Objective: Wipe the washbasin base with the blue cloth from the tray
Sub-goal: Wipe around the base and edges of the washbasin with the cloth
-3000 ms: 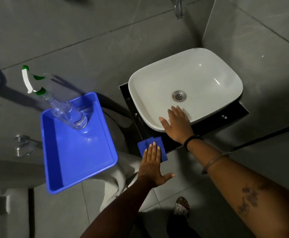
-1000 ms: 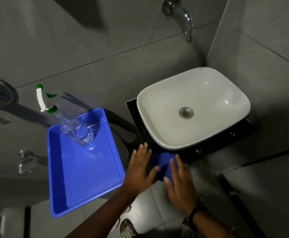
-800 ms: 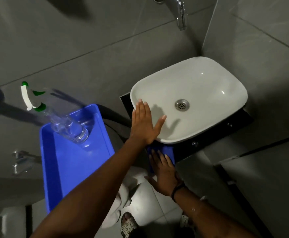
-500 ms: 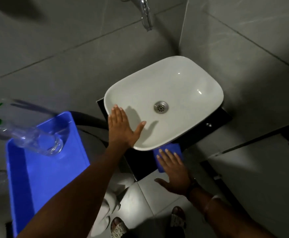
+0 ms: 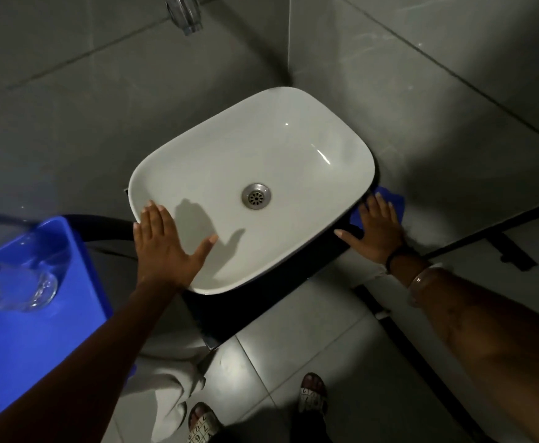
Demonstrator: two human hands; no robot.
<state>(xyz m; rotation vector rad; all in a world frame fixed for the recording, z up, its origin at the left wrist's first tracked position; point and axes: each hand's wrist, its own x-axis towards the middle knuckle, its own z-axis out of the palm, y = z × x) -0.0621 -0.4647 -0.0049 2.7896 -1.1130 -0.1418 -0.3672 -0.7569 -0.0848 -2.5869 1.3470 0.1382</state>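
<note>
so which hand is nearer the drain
Left. The left hand lies flat on the basin's near-left rim, its thumb reaching toward the drain. The right hand is outside the basin, pressing the cloth at its right.

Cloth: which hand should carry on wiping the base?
Right. The right hand lies flat on the cloth on the black base. The left hand rests on the basin rim.

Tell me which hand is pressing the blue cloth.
The right hand: it lies flat on the blue cloth at the basin's right side. The left hand rests bare on the white washbasin rim.
</note>
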